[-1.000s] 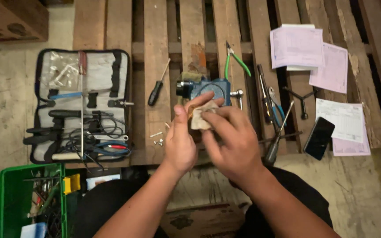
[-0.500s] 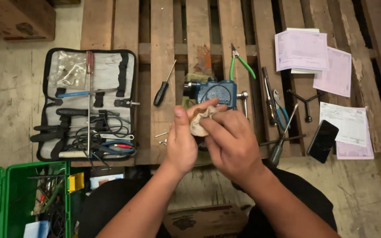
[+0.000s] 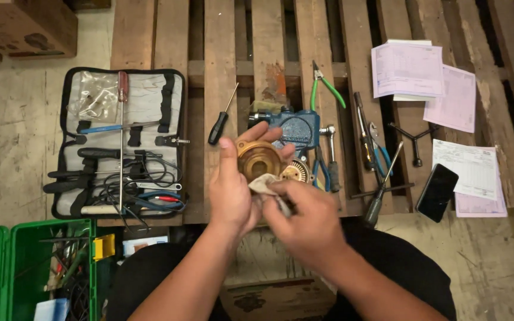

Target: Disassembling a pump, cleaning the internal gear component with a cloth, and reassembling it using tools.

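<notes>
Wooden pallet slats [image 3: 221, 53] are running from near to far over a scuffed concrete floor [image 3: 13, 142], serving as the work surface.

At the middle, the left hand [image 3: 233, 190] is gripping a round brass part [image 3: 258, 159], thumb on its left edge and fingers curling over its far rim. The disc's flat face is turning up toward the camera, so its axis is pointing roughly upward; being round, it is showing no long axis. The right hand [image 3: 304, 217] is closing on a small pale rag [image 3: 266, 185], pinching it against the near edge of the brass part. The part is sitting just beyond both hands, cradled by the left one, with the right hand close on its near right side.

Just behind the part, a blue cast pump body [image 3: 295, 128] is lying on the slats, and a smaller brass ring [image 3: 295, 172] is resting just to the right of the disc. A black-handled screwdriver [image 3: 220, 122] is lying to the left, green-handled pliers [image 3: 322, 86] farther away. An open tool case [image 3: 120, 142] is lying at the left, a green crate [image 3: 31, 267] at the near left. Papers [image 3: 411, 71] and a black phone [image 3: 436, 191] are lying at the right.
</notes>
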